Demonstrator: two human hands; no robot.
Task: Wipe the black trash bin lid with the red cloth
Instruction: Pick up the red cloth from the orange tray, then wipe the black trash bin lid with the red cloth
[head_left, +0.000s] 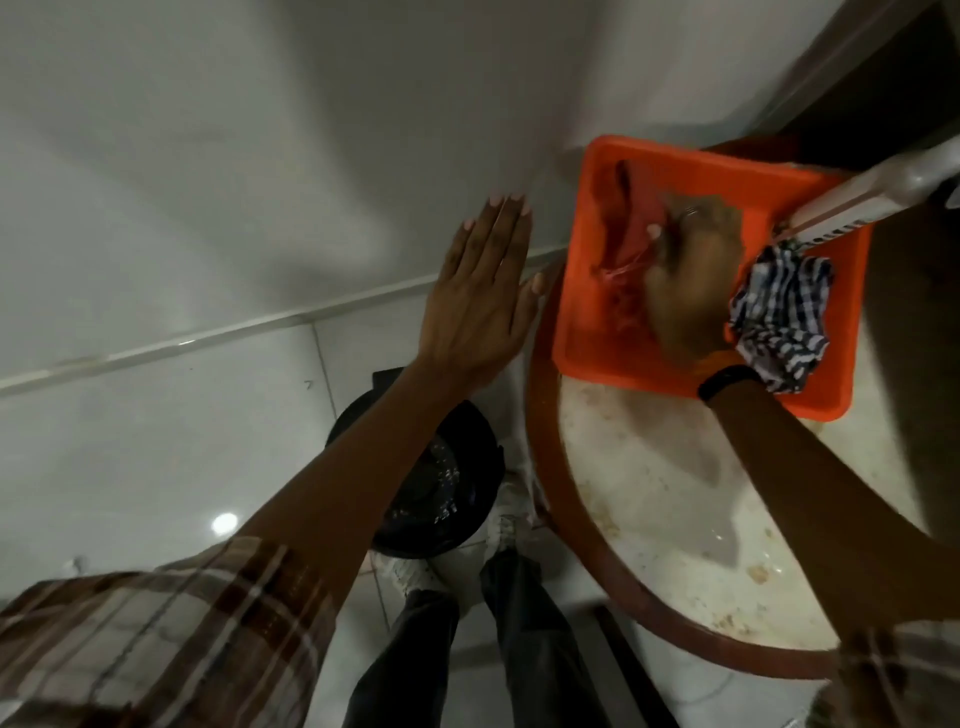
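Observation:
A red cloth (626, 228) lies crumpled inside an orange tray (810, 384) on a round table. My right hand (691, 270) is in the tray, blurred, with its fingers closing on the cloth. My left hand (480, 301) hovers flat and open beside the tray, above the floor, holding nothing. Below my left forearm stands the black trash bin (441, 499) on the floor, its round lid partly hidden by that arm.
A blue-and-white checked cloth (784, 317) lies in the tray's right side, next to a white spray bottle (883, 197). The round table (675, 519) has a brown rim and a stained pale top. My feet in white shoes (504, 525) stand by the bin.

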